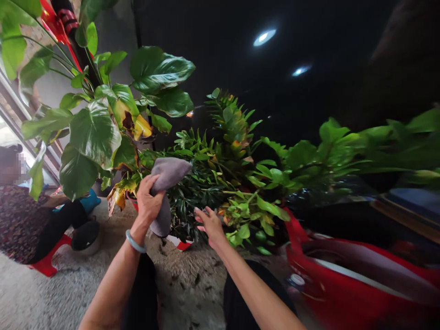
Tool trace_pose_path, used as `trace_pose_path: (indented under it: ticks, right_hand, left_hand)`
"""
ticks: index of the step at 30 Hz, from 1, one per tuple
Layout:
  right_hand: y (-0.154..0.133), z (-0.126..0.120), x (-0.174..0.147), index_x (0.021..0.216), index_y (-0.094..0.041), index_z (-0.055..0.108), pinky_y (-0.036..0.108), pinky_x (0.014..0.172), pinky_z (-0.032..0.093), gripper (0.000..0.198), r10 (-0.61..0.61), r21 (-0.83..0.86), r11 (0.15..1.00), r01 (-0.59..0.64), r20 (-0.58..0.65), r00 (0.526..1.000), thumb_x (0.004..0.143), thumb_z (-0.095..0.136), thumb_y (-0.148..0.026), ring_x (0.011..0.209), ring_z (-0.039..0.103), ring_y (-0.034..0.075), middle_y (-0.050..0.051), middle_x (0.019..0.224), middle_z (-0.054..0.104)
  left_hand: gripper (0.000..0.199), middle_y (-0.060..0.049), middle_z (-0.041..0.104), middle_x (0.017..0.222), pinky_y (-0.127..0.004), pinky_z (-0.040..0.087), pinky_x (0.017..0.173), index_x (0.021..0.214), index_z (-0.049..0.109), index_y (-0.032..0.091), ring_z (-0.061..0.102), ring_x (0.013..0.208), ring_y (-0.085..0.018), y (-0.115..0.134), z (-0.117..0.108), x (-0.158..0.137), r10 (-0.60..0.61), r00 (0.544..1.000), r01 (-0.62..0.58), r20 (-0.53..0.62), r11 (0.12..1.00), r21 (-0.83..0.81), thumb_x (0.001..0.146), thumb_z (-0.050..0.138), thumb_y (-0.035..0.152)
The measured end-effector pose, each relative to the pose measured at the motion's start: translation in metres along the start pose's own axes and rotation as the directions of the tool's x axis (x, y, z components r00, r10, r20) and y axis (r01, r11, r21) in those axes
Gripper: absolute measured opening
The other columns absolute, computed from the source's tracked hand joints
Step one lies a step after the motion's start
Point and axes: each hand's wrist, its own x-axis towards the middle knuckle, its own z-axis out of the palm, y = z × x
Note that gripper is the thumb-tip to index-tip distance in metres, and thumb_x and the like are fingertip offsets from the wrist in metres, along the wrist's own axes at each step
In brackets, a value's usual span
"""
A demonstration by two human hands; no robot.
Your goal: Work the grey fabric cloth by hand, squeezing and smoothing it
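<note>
My left hand (150,200) is closed around a grey-purple cloth (168,174), holding it up in front of the dense green plants. Part of the cloth hangs below the hand. A pale bangle sits on that wrist. To its right, my right hand (210,225) reaches toward the dark-leaved plant (187,195) with its fingers apart and nothing visible in them. Whether its fingertips touch the leaves, I cannot tell. Just right of it grows a lighter green leafy plant (252,215). A red and white pot (180,243) shows partly beneath the foliage.
A large-leaved plant (96,128) with some yellowed leaves rises at the left. Another person (24,220) sits on a red stool (51,256) beside a dark bucket (85,236). At right stands a large red container (337,275). A dark glossy wall (292,41) is behind.
</note>
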Motion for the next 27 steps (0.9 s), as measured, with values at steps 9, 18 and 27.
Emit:
trace_pose_path:
  ticks: [9, 18, 27]
  right_hand:
    - [0.025, -0.012, 0.013, 0.065, -0.02, 0.058, 0.022, 0.039, 0.043, 0.033, 0.16, 0.175, 0.966, -0.192, 0.181, 0.971, 0.057, 0.083, -0.04, 0.038, 0.05, 0.009, -0.001, 0.053, 0.063]
    - [0.026, -0.023, 0.011, 0.06, -0.02, 0.059, 0.023, 0.037, 0.042, 0.02, 0.191, 0.059, 0.977, -0.204, 0.18, 0.965, 0.061, 0.077, -0.029, 0.036, 0.052, 0.013, 0.002, 0.051, 0.066]
    - [0.022, -0.028, 0.005, 0.064, -0.019, 0.062, 0.02, 0.036, 0.041, 0.015, 0.191, -0.068, 0.981, -0.182, 0.163, 0.968, 0.064, 0.072, -0.03, 0.036, 0.054, 0.011, 0.003, 0.053, 0.069]
  left_hand:
    - [0.046, -0.007, 0.072, 0.12, -0.043, 0.048, 0.11, 0.112, 0.076, 0.023, 0.065, 0.118, -0.024, 0.004, 0.002, -0.029, 0.011, 0.987, 0.005, 0.161, 0.995, -0.097, 0.069, 0.068, 0.006]
    - [0.047, -0.008, 0.073, 0.117, -0.047, 0.048, 0.108, 0.108, 0.076, 0.02, 0.066, 0.115, -0.027, -0.015, 0.027, -0.049, -0.149, 0.926, 0.151, 0.346, 0.988, 0.019, 0.065, 0.069, 0.003]
    - [0.046, -0.008, 0.069, 0.126, -0.045, 0.045, 0.112, 0.119, 0.071, 0.022, 0.062, 0.121, -0.026, -0.003, -0.009, -0.006, -0.001, 1.0, 0.001, 0.01, 1.0, -0.019, 0.074, 0.069, 0.014]
